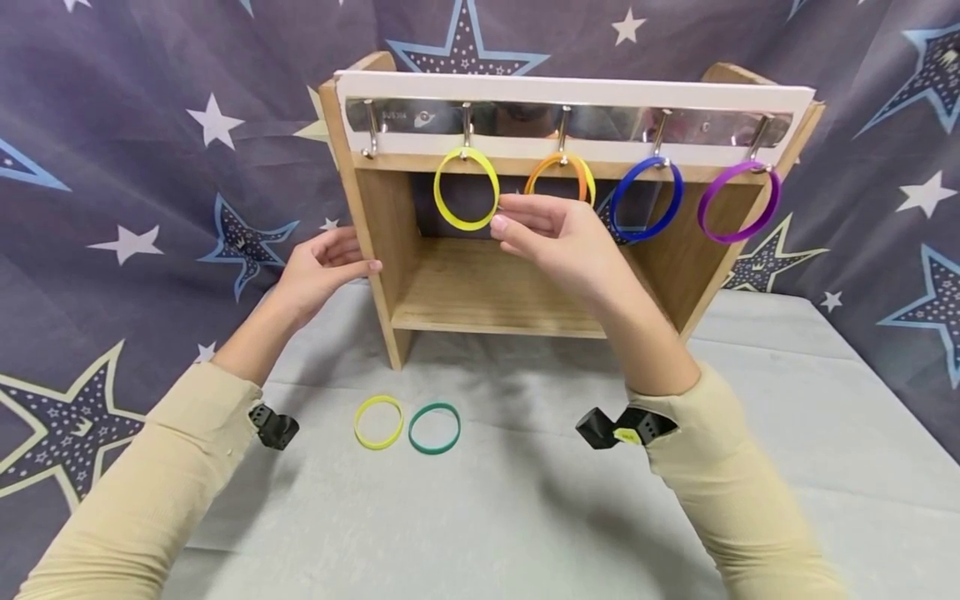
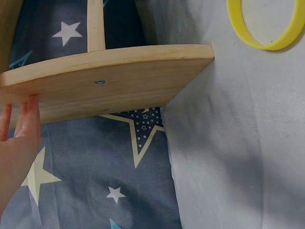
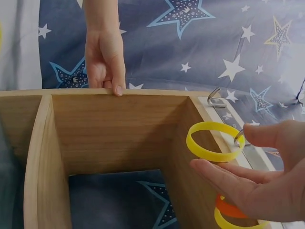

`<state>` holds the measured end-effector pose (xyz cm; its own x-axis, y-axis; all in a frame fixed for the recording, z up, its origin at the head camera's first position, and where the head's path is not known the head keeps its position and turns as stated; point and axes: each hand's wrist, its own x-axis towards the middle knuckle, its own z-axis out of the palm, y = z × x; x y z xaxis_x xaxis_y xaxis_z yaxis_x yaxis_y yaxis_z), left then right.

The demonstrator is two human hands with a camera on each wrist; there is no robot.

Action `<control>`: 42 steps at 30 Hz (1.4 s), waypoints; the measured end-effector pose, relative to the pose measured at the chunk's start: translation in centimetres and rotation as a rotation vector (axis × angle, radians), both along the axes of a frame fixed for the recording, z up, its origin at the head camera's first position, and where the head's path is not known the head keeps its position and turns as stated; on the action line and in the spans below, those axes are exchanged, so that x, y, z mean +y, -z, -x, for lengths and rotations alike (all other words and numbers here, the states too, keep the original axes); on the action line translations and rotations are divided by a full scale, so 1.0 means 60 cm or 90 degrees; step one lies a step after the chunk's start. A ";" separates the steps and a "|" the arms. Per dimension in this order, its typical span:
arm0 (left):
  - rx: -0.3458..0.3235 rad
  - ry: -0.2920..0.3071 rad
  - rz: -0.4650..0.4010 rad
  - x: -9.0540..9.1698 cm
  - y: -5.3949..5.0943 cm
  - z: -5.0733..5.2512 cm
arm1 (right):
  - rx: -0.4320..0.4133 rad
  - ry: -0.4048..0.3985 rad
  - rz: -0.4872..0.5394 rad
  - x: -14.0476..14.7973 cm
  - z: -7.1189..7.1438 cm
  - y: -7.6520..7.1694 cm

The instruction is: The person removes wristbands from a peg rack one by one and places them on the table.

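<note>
The left hand (image 1: 311, 277) rests, fingers straight, against the side panel (image 1: 386, 221) of a wooden shelf unit (image 1: 480, 287); on the table (image 1: 480, 525) lie a thin yellow wristband (image 1: 378, 447) and a green wristband (image 1: 435, 451). From the second hook (image 1: 467, 125) hangs a smooth, bright-yellow wristband (image 1: 466, 226), nearly round, with the right hand (image 1: 566, 237) just beside it, fingers extended and loose. Further right hang an orange wristband (image 1: 582, 179), a blue wristband (image 1: 637, 237) and a purple wristband (image 1: 737, 239)

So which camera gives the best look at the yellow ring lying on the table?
The head view: it shows the whole yellow ring, beside the teal ring. The left wrist view cuts it off in the top right corner; the right wrist view has just a yellow sliver at its left edge, too little to identify.
</note>
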<state>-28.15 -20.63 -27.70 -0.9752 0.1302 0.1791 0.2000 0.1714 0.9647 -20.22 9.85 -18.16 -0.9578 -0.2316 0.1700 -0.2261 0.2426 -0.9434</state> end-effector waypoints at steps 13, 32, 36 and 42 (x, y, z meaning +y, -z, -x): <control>0.002 0.006 -0.038 -0.003 0.003 0.002 | 0.041 0.006 0.101 -0.025 0.013 0.018; -0.006 0.027 -0.057 0.001 0.002 -0.002 | 0.187 0.085 0.204 -0.046 0.011 0.035; -0.003 0.020 -0.056 0.001 0.002 -0.002 | 0.201 0.070 0.234 -0.046 0.004 0.031; 0.001 0.010 -0.051 0.002 0.002 -0.003 | 0.213 0.056 0.257 -0.045 -0.005 0.027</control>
<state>-28.00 -20.49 -27.81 -0.9728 0.1304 0.1914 0.2040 0.0913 0.9747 -19.89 7.13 -19.78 -0.8489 -0.0056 0.5286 -0.5258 -0.0934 -0.8455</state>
